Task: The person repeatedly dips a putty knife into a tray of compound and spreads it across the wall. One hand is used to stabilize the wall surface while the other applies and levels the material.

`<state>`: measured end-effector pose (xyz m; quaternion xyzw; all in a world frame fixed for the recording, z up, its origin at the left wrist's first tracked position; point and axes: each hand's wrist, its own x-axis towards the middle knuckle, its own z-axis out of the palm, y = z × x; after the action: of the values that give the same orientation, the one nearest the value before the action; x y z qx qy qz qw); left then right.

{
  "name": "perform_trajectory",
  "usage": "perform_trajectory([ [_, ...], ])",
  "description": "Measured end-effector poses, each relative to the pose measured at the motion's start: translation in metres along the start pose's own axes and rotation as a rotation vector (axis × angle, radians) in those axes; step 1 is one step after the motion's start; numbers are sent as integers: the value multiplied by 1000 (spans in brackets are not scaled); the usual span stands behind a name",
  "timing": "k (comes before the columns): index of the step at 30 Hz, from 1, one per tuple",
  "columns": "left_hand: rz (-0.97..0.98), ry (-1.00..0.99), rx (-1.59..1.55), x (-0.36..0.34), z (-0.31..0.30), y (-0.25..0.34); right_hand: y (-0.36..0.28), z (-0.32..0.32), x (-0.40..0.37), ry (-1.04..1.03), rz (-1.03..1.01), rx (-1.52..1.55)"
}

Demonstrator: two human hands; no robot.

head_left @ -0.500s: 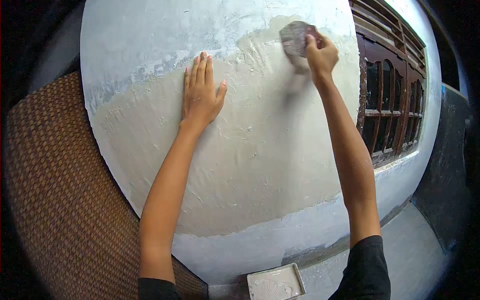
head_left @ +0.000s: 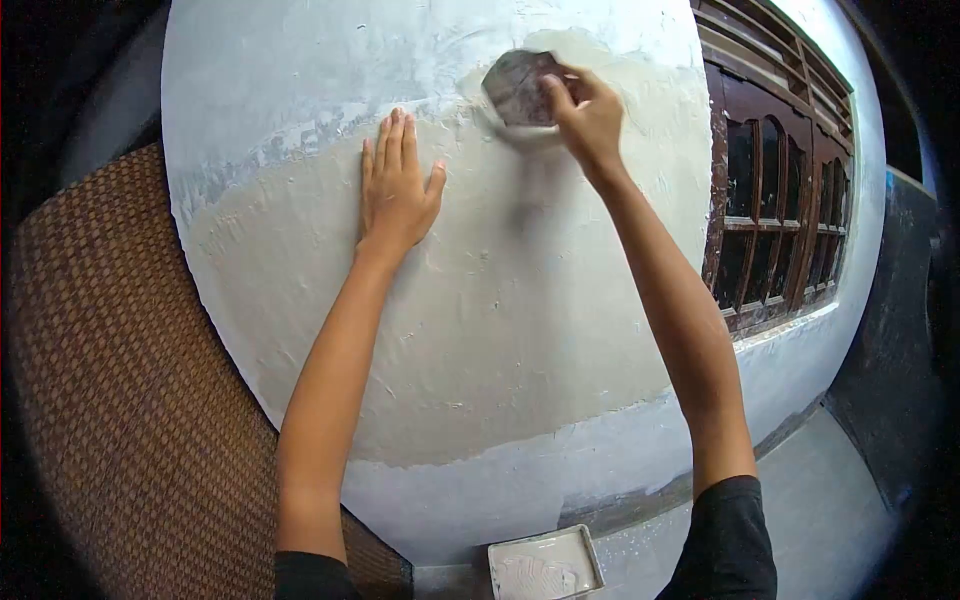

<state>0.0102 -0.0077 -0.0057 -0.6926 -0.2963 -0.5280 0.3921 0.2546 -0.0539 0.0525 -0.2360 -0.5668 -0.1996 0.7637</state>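
My left hand lies flat on the wall, fingers stretched upward across the upper edge of a cream putty layer. To its right, my right hand pinches a flat, smeared putty scraper between thumb and fingers. The scraper's blade is tilted over the top border of the putty and casts a shadow beneath. Thin ridges and small lumps mark the putty surface. On the floor at the foot of the wall stands a rectangular tray holding wet cream putty.
A brown woven panel borders the wall on the left. To the right is a dark wooden window with glass panes and a white sill. Grey floor runs along the wall's base, and a dark panel stands at the far right.
My right hand has swept the scraper leftward along the upper putty border, nearer my left hand. The left hand stays flat on the wall.
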Motion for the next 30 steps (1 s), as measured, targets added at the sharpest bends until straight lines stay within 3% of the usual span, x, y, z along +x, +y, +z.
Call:
perform_trajectory([
  [2, -4, -7, 28, 0, -1, 1, 8, 0, 4, 79, 73, -122],
  [4, -7, -31, 37, -4, -4, 2, 16, -15, 21, 349, 197, -180],
  [6, -13, -51, 48, -6, -7, 2, 14, -23, 25, 494, 274, 28],
  [8, -3, -35, 33, -8, -5, 6, 10, -18, 18, 345, 203, 67],
  [10, -2, -33, 27, -9, -4, 11, 9, -8, 7, 51, 35, -67],
  [12, -2, -28, 23, -10, -2, 16, 5, -18, 8, 112, 20, -192],
  [14, -4, -13, -27, -15, 1, 19, 23, -33, 29, 342, 258, -217],
  [16, -9, -42, -4, -19, -2, 21, 27, -39, 38, 512, 340, 85],
  [18, -8, -67, 10, -19, -1, 25, 24, -35, 33, 379, 317, 93],
  [19, -11, -70, 21, -20, 0, 26, 21, -22, 29, 331, 155, 62],
  [22, -28, -82, 31, -24, 1, 35, 15, -3, 8, -44, -40, -37],
  [24, -39, -88, 36, -26, -1, 37, 30, -17, 23, 71, 86, -128],
  [27, -48, -122, 55, -35, -5, 38, 58, -58, 48, 495, 274, -72],
  [28, -59, -142, 53, -38, -6, 38, 55, -72, 52, 568, 407, 25],
  [30, -72, -167, 51, -43, -6, 38, 55, -72, 47, 592, 375, 167],
])
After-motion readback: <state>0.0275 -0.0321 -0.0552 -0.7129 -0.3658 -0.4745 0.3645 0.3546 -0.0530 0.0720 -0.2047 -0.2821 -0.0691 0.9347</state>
